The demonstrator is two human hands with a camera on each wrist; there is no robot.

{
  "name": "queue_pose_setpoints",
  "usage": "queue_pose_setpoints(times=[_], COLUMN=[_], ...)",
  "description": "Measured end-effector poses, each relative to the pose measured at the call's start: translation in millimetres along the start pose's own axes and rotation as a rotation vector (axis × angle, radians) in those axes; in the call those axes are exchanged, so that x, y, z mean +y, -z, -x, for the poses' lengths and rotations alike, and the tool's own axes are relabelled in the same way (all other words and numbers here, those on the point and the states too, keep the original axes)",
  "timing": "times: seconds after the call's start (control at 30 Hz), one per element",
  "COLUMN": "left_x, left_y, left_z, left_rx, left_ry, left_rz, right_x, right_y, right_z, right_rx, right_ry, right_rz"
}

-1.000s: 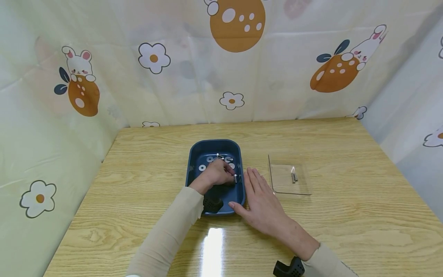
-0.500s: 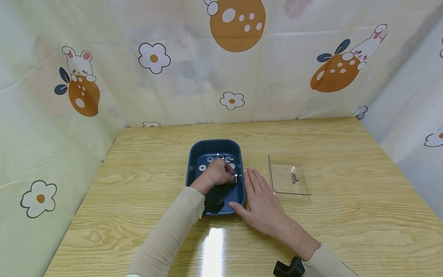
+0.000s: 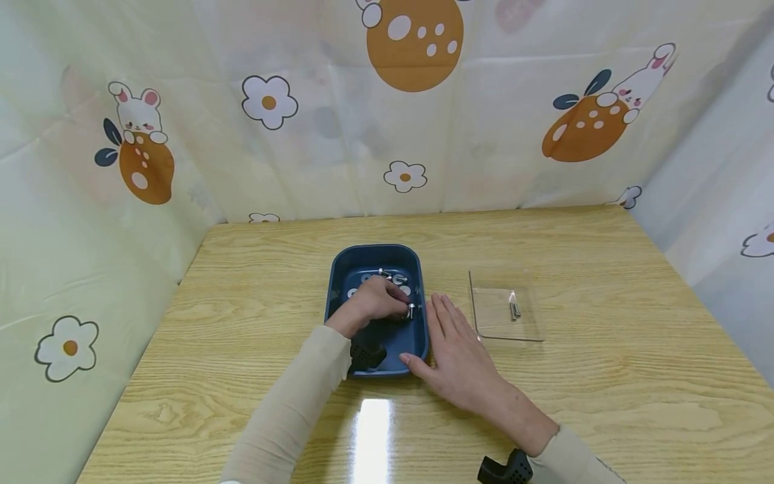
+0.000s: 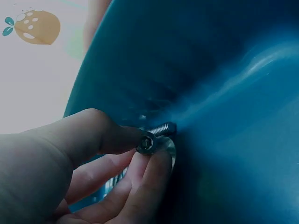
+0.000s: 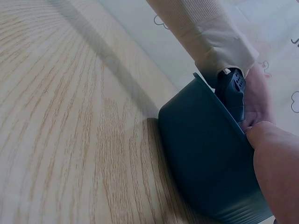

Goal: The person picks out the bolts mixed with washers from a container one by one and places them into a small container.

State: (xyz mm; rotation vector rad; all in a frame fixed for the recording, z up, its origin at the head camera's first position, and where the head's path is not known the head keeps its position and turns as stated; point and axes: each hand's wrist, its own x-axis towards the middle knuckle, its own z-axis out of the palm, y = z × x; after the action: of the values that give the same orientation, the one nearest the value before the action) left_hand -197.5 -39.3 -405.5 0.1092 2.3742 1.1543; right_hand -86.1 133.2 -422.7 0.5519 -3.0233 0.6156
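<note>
My left hand [image 3: 379,301] reaches into a dark blue plastic bin [image 3: 396,363]. In the left wrist view, its thumb and finger pinch a hex socket bolt [image 4: 146,143]. Just past the fingertips lies another bolt [image 4: 164,128], and a pale washer [image 4: 172,148] shows behind a finger. My right hand [image 3: 461,359] lies along the bin's right side with fingers straight. Its thumb reaches over the rim, as the right wrist view also shows. More bolts [image 3: 385,273] and several flat washers [image 3: 405,290] lie in the bin's far half, partly hidden by the left hand.
To the right of the bin, a clear square tray [image 3: 508,338] with a thin rim holds a couple of bolts [image 3: 514,309]. Everything stands on a wood-grain table [image 3: 605,376]. A patterned curtain [image 3: 326,168] hangs behind and at both sides.
The left wrist has shifted slightly to the left, and the hand now covers more of the washers there. The bolt by its fingertips has turned a little. My right hand stays put.
</note>
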Motion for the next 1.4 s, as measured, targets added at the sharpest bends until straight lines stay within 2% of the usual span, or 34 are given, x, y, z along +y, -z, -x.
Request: queue_pose_setpoints(times=[0.3,0.5,0.87,1.13,1.4], left_x=[-0.4,-3.0,0.1,6.4,13.0], left_y=[6.5,10.2,14.4,16.1,15.9], left_z=[3.3,1.5,1.4,3.4,2.9], left_rx=[-0.020,-0.040,-0.090,-0.060,-0.055], left_ry=[-0.039,-0.075,-0.085,-0.108,-0.123], left_rz=[0.087,0.184,0.330,0.327,0.364], right_x=[-1,-1,0,0,1], right_y=[0,1,1,2,7], right_z=[0,0,0,1,4], right_rx=[-0.006,-0.008,-0.020,-0.009,-0.009], right_ry=[-0.011,-0.008,-0.010,-0.006,0.012], right_rz=[0.004,0.003,0.011,0.006,0.014])
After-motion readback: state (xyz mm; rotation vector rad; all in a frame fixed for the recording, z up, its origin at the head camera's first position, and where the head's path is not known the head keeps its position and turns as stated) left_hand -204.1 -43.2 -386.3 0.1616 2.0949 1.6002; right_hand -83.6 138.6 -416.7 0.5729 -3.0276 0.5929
